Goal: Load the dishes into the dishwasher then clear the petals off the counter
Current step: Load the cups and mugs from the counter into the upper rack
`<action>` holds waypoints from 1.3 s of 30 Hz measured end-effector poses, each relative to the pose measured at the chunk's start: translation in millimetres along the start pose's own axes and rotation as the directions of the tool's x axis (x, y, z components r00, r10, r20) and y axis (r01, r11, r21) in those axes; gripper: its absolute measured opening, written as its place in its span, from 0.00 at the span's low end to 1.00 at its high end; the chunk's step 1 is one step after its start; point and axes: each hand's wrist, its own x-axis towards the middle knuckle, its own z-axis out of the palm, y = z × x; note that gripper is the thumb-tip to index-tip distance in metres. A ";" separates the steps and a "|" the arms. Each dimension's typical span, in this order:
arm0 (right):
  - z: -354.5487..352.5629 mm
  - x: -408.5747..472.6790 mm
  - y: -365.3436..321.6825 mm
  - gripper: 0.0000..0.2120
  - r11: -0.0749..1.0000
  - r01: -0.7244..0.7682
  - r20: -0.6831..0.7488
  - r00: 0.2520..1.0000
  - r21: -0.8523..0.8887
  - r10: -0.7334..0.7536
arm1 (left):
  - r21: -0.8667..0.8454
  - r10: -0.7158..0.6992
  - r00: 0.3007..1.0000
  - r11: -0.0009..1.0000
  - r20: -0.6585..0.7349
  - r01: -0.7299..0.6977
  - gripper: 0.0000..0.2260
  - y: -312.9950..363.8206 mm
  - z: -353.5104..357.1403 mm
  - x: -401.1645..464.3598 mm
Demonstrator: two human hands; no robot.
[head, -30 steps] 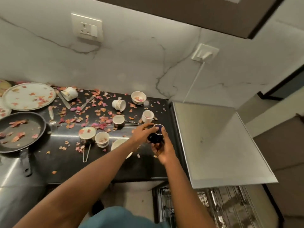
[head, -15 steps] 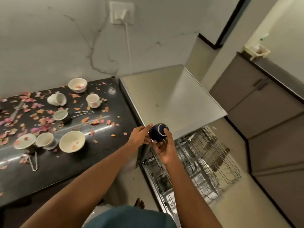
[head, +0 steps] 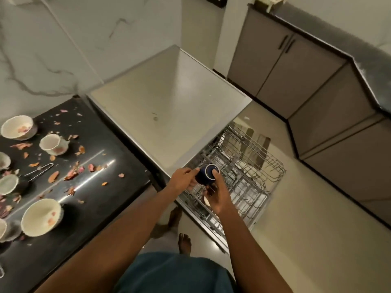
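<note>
Hands, left hand (head: 183,180) and right hand (head: 216,195), grasp round dark-blue cup (head: 206,174) above wire dishwasher rack (head: 251,166).

No lettering, label, brand mark or number can be read anywhere in this view.

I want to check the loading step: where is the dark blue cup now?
In the head view, right of centre, the dark blue cup is held by both hands above the pulled-out dishwasher rack, beside the counter's end.
</note>
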 end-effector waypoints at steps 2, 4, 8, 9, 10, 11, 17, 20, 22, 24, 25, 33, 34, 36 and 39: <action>-7.8 10.5 1.8 0.23 1.000 -0.006 -0.065 0.998 -0.013 0.005 | 0.053 -0.044 0.998 0.998 0.041 0.042 0.16 -9.5 2.5 14.0; -13.8 17.6 1.7 0.16 1.000 -0.007 -0.126 0.992 -0.024 0.004 | 0.093 -0.106 0.992 0.991 0.065 0.099 0.15 -17.8 3.3 27.6; -21.0 32.8 6.3 0.18 0.998 -0.024 -0.201 0.980 -0.052 0.013 | 0.108 -0.230 0.967 0.970 0.109 0.219 0.14 -19.6 -1.0 53.3; -20.8 36.6 9.0 0.19 0.998 -0.019 -0.208 0.978 -0.067 0.005 | 0.088 -0.265 0.956 0.963 0.127 0.255 0.15 -17.7 -2.1 57.6; -21.4 41.4 12.7 0.19 0.996 -0.016 -0.218 0.976 -0.083 -0.002 | 0.073 -0.302 0.943 0.953 0.141 0.295 0.16 -15.1 -1.8 61.2; -21.4 45.1 15.8 0.19 0.993 -0.015 -0.224 0.975 -0.114 -0.011 | 0.070 -0.339 0.929 0.941 0.147 0.332 0.17 -14.1 -1.4 65.5; -29.3 57.8 38.4 0.15 0.910 0.052 -0.190 0.972 -0.412 -0.141 | 0.140 -0.484 0.827 0.875 0.286 0.463 0.34 -36.8 5.4 103.0; -39.5 72.2 49.9 0.20 0.870 0.045 -0.200 0.966 -0.491 -0.163 | 0.232 -0.514 0.814 0.855 0.271 0.463 0.31 -41.3 13.2 110.0; -42.9 82.6 52.8 0.30 0.858 0.011 -0.215 0.966 -0.513 -0.141 | 0.277 -0.504 0.833 0.854 0.229 0.441 0.20 -32.0 20.6 107.5; -45.7 93.1 51.0 0.35 0.846 0.003 -0.213 0.967 -0.533 -0.138 | 0.289 -0.511 0.841 0.844 0.179 0.451 0.15 -30.2 28.4 111.9; -47.3 99.1 49.5 0.35 0.837 0.000 -0.210 0.968 -0.548 -0.138 | 0.278 -0.518 0.839 0.841 0.166 0.464 0.16 -31.2 31.7 114.9; -62.7 140.4 41.2 0.36 0.770 -0.020 -0.147 0.984 -0.638 -0.097 | 0.253 -0.551 0.829 0.819 0.096 0.515 0.25 -46.3 47.2 146.6; -64.5 144.4 41.9 0.36 0.771 -0.026 -0.139 0.987 -0.636 -0.082 | 0.256 -0.561 0.822 0.812 0.093 0.525 0.27 -49.2 48.2 149.9; -66.4 152.3 39.2 0.36 0.760 -0.036 -0.120 0.991 -0.649 -0.056 | 0.266 -0.569 0.819 0.803 0.074 0.534 0.29 -55.2 50.6 157.9; -66.3 165.2 37.0 0.35 0.728 -0.043 -0.097 0.995 -0.685 -0.033 | 0.260 -0.593 0.804 0.786 0.057 0.561 0.24 -59.4 56.9 169.0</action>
